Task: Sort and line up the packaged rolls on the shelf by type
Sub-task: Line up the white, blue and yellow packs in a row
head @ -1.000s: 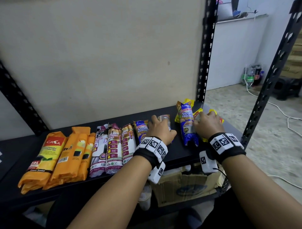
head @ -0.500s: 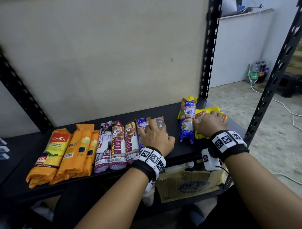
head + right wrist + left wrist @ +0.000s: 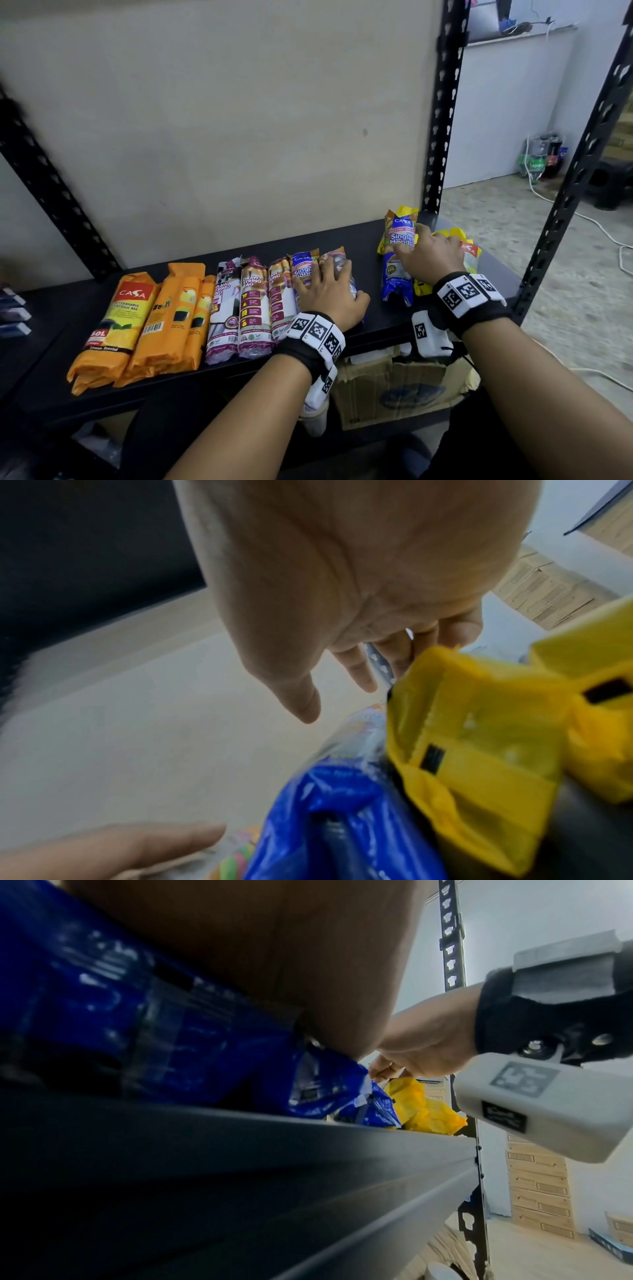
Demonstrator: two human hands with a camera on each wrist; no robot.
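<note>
On the black shelf (image 3: 373,274), orange rolls (image 3: 164,318) lie at the left, with purple draw-string rolls (image 3: 253,301) beside them. Blue single-handle rolls (image 3: 303,267) come after those. My left hand (image 3: 329,291) lies over the rightmost of them, thumb down its right side; in the left wrist view the palm (image 3: 274,947) covers the blue wrapper (image 3: 171,1042). Further right lies a lone blue roll (image 3: 397,274). My right hand (image 3: 428,257) touches it with straight fingers (image 3: 356,669), gripping nothing. Yellow rolls (image 3: 452,234) sit behind and under that hand, close to the blue roll (image 3: 342,818).
A black upright (image 3: 442,137) stands at the shelf's back right and another (image 3: 582,164) at the front right. A torn cardboard box (image 3: 394,387) sits on the level below. Dark small packs (image 3: 13,315) lie far left. Bottles (image 3: 544,161) and cables are on the floor.
My left hand slid left with the blue roll until it lay against the row. My right hand shifted from the yellow rolls onto the lone blue roll.
</note>
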